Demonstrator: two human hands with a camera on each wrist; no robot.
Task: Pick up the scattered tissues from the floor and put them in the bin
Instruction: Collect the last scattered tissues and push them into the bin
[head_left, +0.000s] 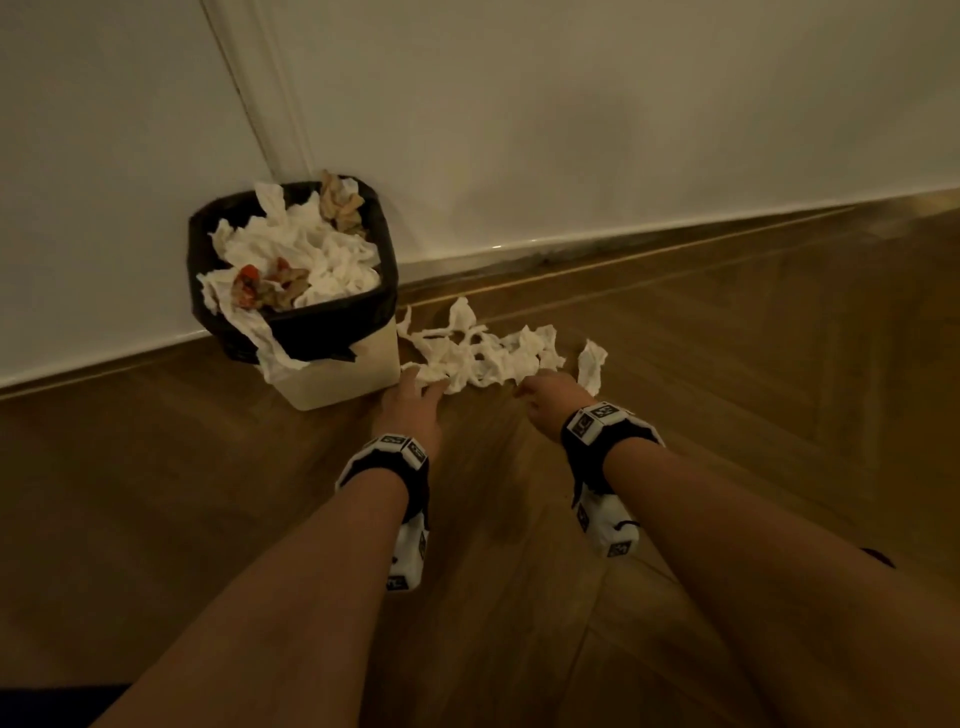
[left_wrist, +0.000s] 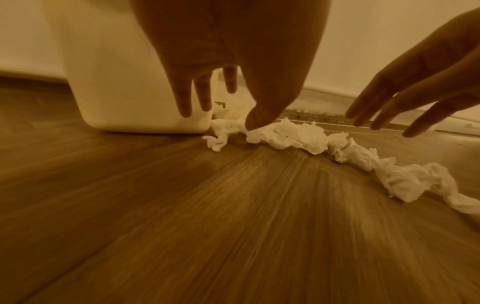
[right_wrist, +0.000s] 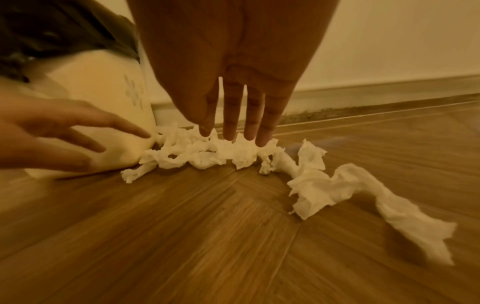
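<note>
A cream bin (head_left: 343, 374) with a black liner stands by the wall, heaped with crumpled tissues. A string of white tissues (head_left: 483, 353) lies on the wooden floor just right of it. My left hand (head_left: 423, 382) reaches down beside the bin's corner with its fingers straight. In the left wrist view its thumb (left_wrist: 255, 121) touches the near end of the tissues (left_wrist: 293, 135). My right hand (head_left: 530, 389) hovers at the middle of the string. Its straight fingertips (right_wrist: 230, 135) meet the tissues (right_wrist: 207, 156) without gripping. One more twisted tissue (head_left: 592, 364) lies further right.
The bin (left_wrist: 124, 82) sits in a corner where a white wall and skirting (head_left: 571, 249) meet a door frame. A tissue hangs over the bin's front rim (head_left: 270, 353). Bare wooden floor (head_left: 753, 364) stretches to the right and towards me.
</note>
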